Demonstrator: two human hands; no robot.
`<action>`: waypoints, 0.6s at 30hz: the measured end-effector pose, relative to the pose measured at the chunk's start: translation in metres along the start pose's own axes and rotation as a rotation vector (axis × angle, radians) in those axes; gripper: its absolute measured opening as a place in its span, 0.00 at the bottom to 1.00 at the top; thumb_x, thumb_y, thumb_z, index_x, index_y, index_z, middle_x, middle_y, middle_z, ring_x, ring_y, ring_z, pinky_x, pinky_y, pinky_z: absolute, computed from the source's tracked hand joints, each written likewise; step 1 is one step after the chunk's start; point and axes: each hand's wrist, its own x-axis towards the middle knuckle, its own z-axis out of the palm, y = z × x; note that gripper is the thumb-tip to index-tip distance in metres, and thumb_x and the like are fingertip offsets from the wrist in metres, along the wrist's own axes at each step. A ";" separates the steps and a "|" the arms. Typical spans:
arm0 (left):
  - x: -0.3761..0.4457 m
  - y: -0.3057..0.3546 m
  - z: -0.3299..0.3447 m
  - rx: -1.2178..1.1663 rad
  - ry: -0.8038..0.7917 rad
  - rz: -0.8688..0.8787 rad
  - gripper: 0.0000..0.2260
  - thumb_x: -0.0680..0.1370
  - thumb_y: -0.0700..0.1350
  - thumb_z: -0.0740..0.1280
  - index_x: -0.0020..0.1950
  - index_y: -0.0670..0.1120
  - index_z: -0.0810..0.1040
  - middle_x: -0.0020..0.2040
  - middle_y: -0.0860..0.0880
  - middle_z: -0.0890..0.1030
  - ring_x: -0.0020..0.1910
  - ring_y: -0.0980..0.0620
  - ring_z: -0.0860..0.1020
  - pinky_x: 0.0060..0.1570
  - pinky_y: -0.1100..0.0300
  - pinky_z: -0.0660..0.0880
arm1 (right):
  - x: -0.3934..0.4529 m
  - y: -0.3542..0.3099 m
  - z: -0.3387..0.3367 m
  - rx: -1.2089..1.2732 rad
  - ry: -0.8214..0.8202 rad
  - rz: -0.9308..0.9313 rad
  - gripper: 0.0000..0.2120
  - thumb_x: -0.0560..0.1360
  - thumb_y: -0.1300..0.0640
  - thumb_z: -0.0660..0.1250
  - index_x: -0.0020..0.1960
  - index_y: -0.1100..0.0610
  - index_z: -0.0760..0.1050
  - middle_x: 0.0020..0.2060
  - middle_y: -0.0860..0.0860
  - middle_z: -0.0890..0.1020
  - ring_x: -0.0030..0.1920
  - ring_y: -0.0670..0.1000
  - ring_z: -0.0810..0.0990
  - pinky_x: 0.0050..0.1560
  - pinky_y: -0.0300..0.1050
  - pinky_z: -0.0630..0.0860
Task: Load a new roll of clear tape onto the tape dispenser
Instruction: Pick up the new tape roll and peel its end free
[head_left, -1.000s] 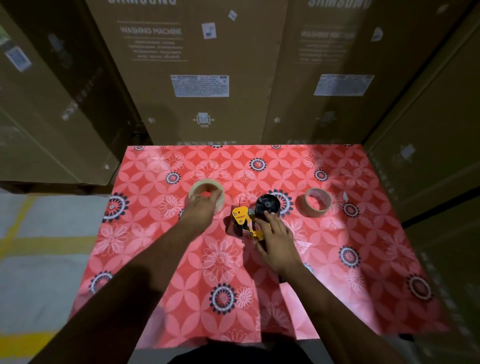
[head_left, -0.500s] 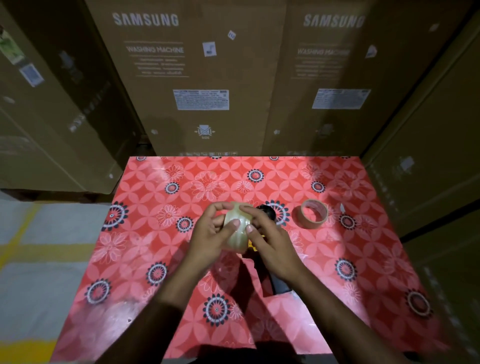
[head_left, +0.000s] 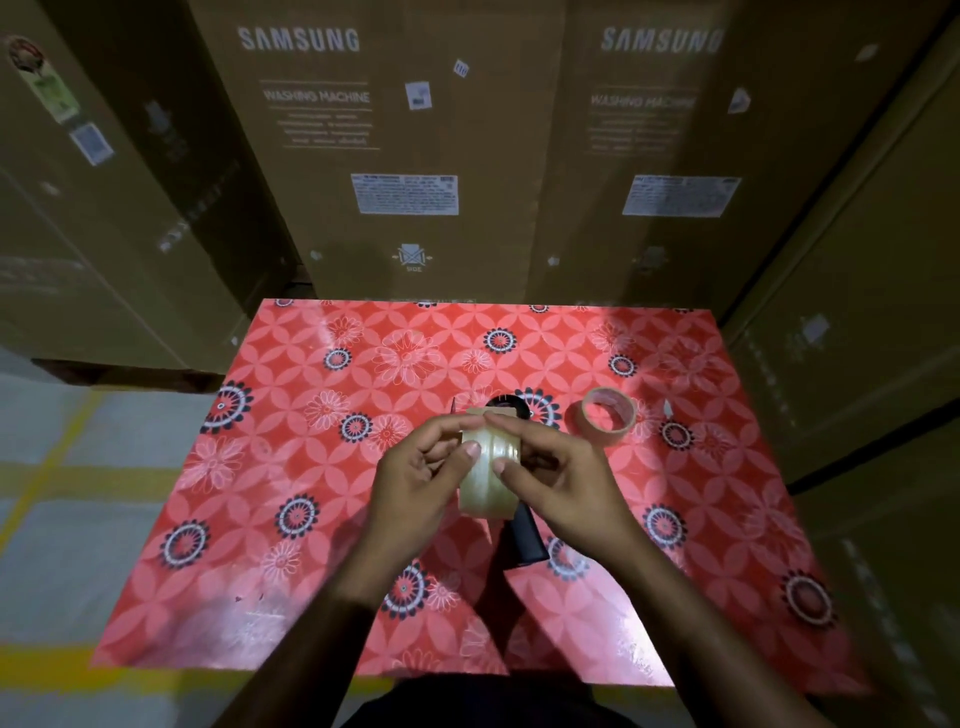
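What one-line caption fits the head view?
Both hands, left and right, hold a clear tape roll above the black-handled tape dispenser on a red floral tablecloth.

Single head-mounted wide-angle view, looking forward and steeply down from the near edge of the table (head_left: 311, 597). Close enough that both forearms run in from the bottom of frame, left hand (head_left: 415, 483) and right hand (head_left: 566, 483) meeting around the middle of the table. Far edge butts up against the cardboard boxes (head_left: 363, 130) filling the top half. Floor visible past the left edge. No second view to overlap with.
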 end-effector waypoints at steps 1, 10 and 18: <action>-0.002 0.000 0.000 -0.008 -0.007 0.006 0.12 0.80 0.33 0.68 0.59 0.47 0.82 0.51 0.48 0.87 0.51 0.51 0.85 0.49 0.58 0.80 | -0.002 -0.001 -0.004 0.000 -0.032 -0.003 0.20 0.76 0.50 0.72 0.66 0.37 0.79 0.31 0.52 0.76 0.33 0.52 0.70 0.35 0.52 0.70; -0.018 0.002 0.005 -0.030 -0.032 0.035 0.16 0.76 0.33 0.73 0.60 0.46 0.82 0.53 0.49 0.87 0.54 0.53 0.85 0.51 0.59 0.81 | -0.013 -0.009 -0.014 0.013 0.042 -0.061 0.13 0.76 0.50 0.72 0.60 0.42 0.84 0.33 0.44 0.80 0.35 0.42 0.73 0.37 0.44 0.71; -0.027 0.006 0.017 0.025 -0.041 0.058 0.19 0.76 0.27 0.70 0.63 0.43 0.81 0.51 0.57 0.88 0.52 0.60 0.84 0.52 0.67 0.78 | -0.017 -0.009 -0.007 0.070 0.179 -0.004 0.13 0.73 0.46 0.74 0.58 0.42 0.85 0.29 0.55 0.78 0.30 0.52 0.74 0.35 0.54 0.77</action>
